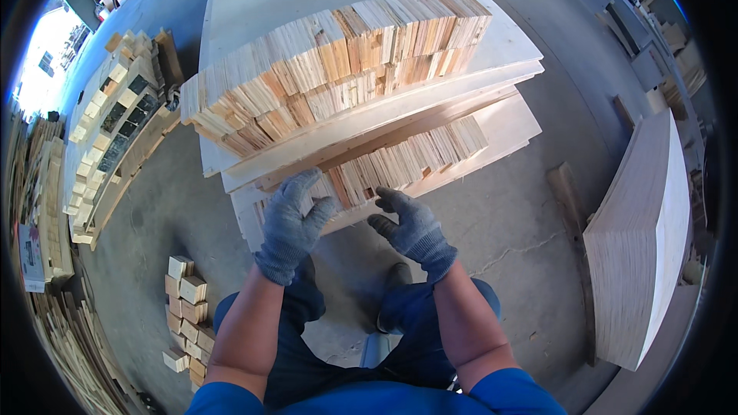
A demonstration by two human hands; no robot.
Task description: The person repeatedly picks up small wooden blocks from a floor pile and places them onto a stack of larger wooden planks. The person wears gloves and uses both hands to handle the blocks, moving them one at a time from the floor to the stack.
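head view: both gloved hands reach to the lower row of wood strips (407,161) stacked on edge between pale boards (492,127). the left hand (294,223) lies spread against the row's left end, fingers unclenched, gripping nothing. the right hand (411,227) hovers just below the row, fingers loosely curled, empty. a bigger upper row of strips (330,61) sits above. small wood blocks (187,315) lie on the floor (500,230).

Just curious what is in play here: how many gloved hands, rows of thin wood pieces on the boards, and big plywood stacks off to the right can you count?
Gloved hands: 2 (left hand, right hand)
Rows of wood pieces: 2 (upper row, lower row)
Plywood stacks at right: 1 (plywood stack)
Total: 5
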